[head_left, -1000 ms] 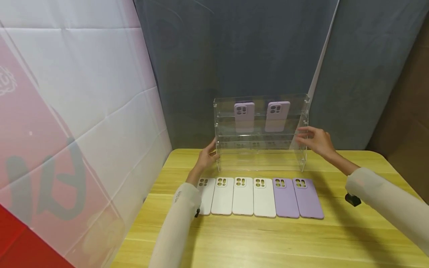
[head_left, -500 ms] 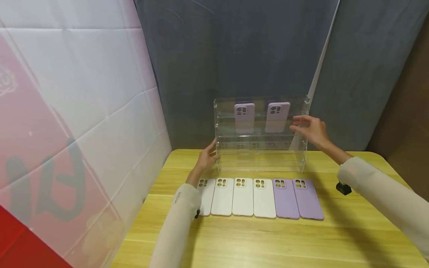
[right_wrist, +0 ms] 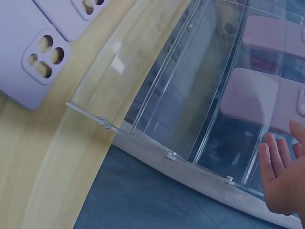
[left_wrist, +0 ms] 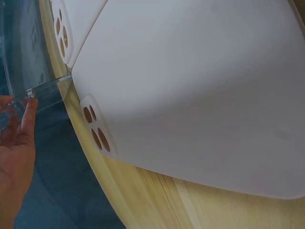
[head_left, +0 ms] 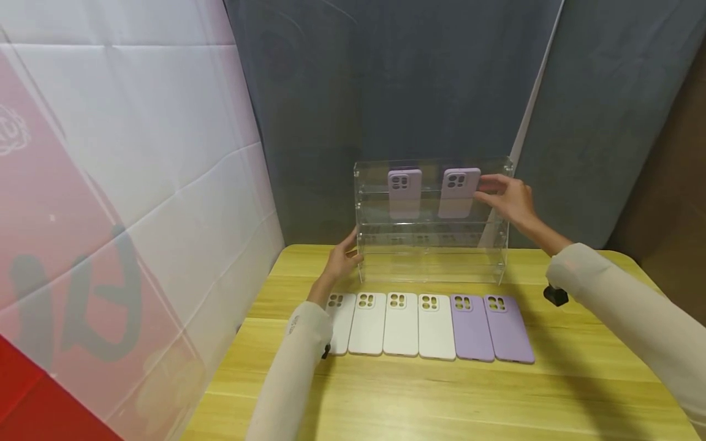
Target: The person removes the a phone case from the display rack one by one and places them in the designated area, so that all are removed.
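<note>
A clear acrylic display rack point(head_left: 430, 269) with stepped shelves stands on the table in the head view. Two lilac phone cases point(head_left: 405, 187) lean upright on its upper part. My left hand point(head_left: 340, 262) grips the rack's left side panel; in the left wrist view its fingers point(left_wrist: 28, 117) lie at a clear corner fitting. My right hand point(head_left: 510, 199) reaches to the right edge of the right-hand lilac case point(head_left: 462, 184). In the right wrist view that hand's fingers point(right_wrist: 274, 155) are loosely extended beside the case, with the thumb right at its edge.
Several white phone cases point(head_left: 401, 327) and two purple phone cases point(head_left: 508, 331) lie in a row on the wooden table point(head_left: 419, 398) before the rack. A grey curtain point(head_left: 430, 79) hangs behind, and a white cloth wall point(head_left: 176, 135) stands at the left.
My right hand has risen and moved left, from the rack's right side up to the right-hand leaning case. The left hand stays at the rack's left side.
</note>
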Demonstrator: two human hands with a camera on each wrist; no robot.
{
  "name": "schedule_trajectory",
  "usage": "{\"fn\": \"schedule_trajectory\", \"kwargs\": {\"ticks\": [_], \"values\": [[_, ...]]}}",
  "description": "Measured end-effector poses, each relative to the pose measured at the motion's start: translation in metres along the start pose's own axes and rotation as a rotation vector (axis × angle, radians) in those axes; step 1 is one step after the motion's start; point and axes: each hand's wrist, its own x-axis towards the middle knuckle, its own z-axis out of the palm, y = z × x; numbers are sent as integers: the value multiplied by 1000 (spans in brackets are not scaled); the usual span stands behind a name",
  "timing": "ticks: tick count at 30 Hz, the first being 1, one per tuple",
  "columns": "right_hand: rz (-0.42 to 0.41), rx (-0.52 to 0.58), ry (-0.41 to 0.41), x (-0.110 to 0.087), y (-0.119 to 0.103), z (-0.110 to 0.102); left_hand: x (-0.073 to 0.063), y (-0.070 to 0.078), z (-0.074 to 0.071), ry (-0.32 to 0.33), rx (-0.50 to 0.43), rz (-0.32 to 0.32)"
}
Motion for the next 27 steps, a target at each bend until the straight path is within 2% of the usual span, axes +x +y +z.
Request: {"fn": "schedule_trajectory", "kwargs": {"ticks": [8,16,27], "values": [[-19,-9,5,7,-5,4,-1,1,2,1,-15,-7],[-37,37,18,10,-5,2,0,4,7,-3,7,20],[12,37,37,12,-8,-2,3,2,11,-9,20,32]]}}
